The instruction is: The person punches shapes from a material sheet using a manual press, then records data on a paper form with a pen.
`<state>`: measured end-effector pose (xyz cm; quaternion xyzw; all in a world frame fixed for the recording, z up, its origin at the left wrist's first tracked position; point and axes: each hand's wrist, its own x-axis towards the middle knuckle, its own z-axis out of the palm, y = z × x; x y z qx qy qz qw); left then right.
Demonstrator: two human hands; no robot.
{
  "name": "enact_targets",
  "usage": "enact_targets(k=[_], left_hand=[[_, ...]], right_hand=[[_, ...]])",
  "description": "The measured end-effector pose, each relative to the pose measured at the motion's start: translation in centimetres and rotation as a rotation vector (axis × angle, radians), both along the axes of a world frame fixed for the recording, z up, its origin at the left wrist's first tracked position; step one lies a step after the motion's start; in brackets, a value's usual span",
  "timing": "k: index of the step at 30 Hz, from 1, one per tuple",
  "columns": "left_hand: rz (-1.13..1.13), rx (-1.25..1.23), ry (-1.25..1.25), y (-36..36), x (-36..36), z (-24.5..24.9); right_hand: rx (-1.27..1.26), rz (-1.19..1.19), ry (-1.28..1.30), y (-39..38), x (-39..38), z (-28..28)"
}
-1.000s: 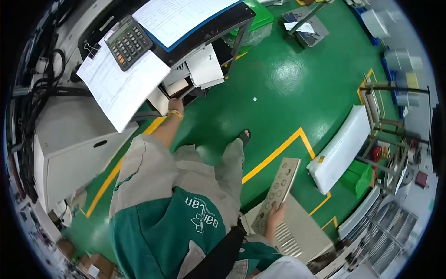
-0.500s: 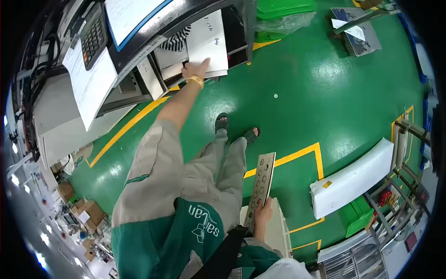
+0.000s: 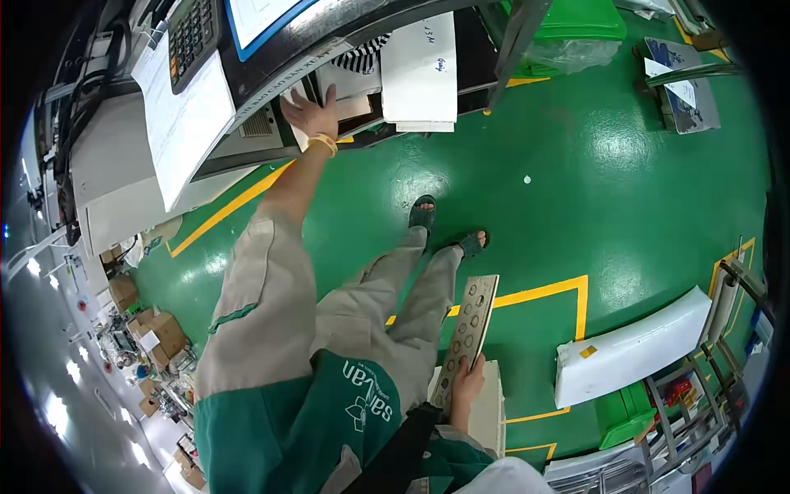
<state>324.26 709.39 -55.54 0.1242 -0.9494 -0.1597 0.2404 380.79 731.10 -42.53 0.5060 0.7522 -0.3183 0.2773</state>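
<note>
My left hand [image 3: 311, 115], with a yellow band at the wrist, reaches into the shelf under the desk. Its fingers are spread and hold nothing. It is at the front of a slot beside a stack of pale papers [image 3: 357, 81]. To the right of it lies a thick white stack with handwriting on its top sheet [image 3: 420, 74], slightly overhanging the shelf edge. Down by my right side, my right hand [image 3: 467, 385] grips a long, narrow beige board [image 3: 471, 319] marked with rows of round holes or circles.
On the desk above are a calculator [image 3: 192, 45], loose printed sheets [image 3: 183, 115] and a blue-edged clipboard [image 3: 263, 25]. A green bin [image 3: 576, 20] stands right of the shelf. A white wrapped slab [image 3: 634, 342] and a metal rack are at lower right.
My left hand has left the white handwritten stack and moved left along the shelf, its fingers now spread. My right hand still holds the board. The view has shifted a little.
</note>
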Motion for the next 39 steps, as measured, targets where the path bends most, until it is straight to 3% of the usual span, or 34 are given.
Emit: enact_targets(k=[1, 2, 7, 10, 11, 12, 14, 16, 18, 21, 24, 28, 30, 31, 32, 33, 35, 37, 39], left_hand=[[-0.141, 0.153, -0.015, 1.9, -0.8, 1.8], [-0.156, 0.272, -0.187, 4.5, -1.3, 4.3], [-0.462, 0.253, -0.68, 8.3, -11.3, 2.2], [-0.629, 0.369, -0.73, 9.7, -10.8, 2.6], [-0.809, 0.788, -0.705, 10.5, -9.7, 2.5], [-0.819, 0.692, -0.697, 12.2, -6.9, 5.5], [-0.76, 0.783, -0.481, 12.4, -4.5, 6.8], [-0.38, 0.236, -0.141, 9.1, -6.4, 2.9], [0.184, -0.296, 0.009, 7.1, -7.2, 0.6], [0.319, -0.175, -0.499, 5.5, -6.6, 1.2], [0.175, 0.075, -0.66, 3.2, -7.9, 0.5], [-0.111, 0.332, -0.356, 3.2, -3.8, 6.2], [-0.317, 0.429, -0.25, -0.6, 0.1, 6.2], [-0.393, 0.659, -0.279, 0.8, 4.2, 10.4], [-0.457, 0.957, -0.357, 0.1, 7.0, 11.7], [-0.54, 0.752, -0.321, -0.4, 10.1, 13.1], [-0.396, 0.962, -0.635, -1.0, 15.1, 16.3], [-0.414, 1.014, -0.747, -0.8, 18.5, 18.5], [-0.361, 1.099, -0.811, -0.8, 20.4, 19.2]], right_hand=[[0.009, 0.003, 0.018, -0.1, -0.2, 0.1], [-0.009, -0.001, 0.011, -0.1, -0.3, 0.1], [0.001, 0.011, 0.035, -0.5, -0.4, -0.4], [-0.035, -0.035, -0.041, -0.9, -0.6, -0.7], [-0.019, -0.024, -0.016, -1.0, -0.4, -0.8], [0.003, -0.017, 0.01, -1.1, 0.0, -1.1], [-0.014, -0.037, -0.014, -1.2, -0.6, -0.7], [-0.093, -0.076, -0.106, -0.6, -2.2, 0.3], [-0.073, -0.1, -0.055, -0.7, -2.2, 0.0], [-0.013, -0.117, 0.022, -1.3, -1.4, -0.9], [0.038, -0.12, 0.102, -1.2, -1.7, -1.1], [0.038, -0.067, -0.024, 2.1, -5.6, 1.8], [0.144, -0.027, 0.32, 4.4, -8.1, 2.8], [0.089, -0.043, 0.382, 5.8, -9.5, 3.0], [0.045, -0.101, 0.541, 6.7, -11.3, 3.3], [0.002, -0.158, 0.696, 7.9, -14.1, 4.6], [-0.223, -0.385, 0.887, 9.0, -18.7, 6.4], [-0.412, -0.548, 0.98, 9.4, -21.9, 6.7], [-0.388, -0.554, 1.025, 9.3, -24.6, 6.8]])
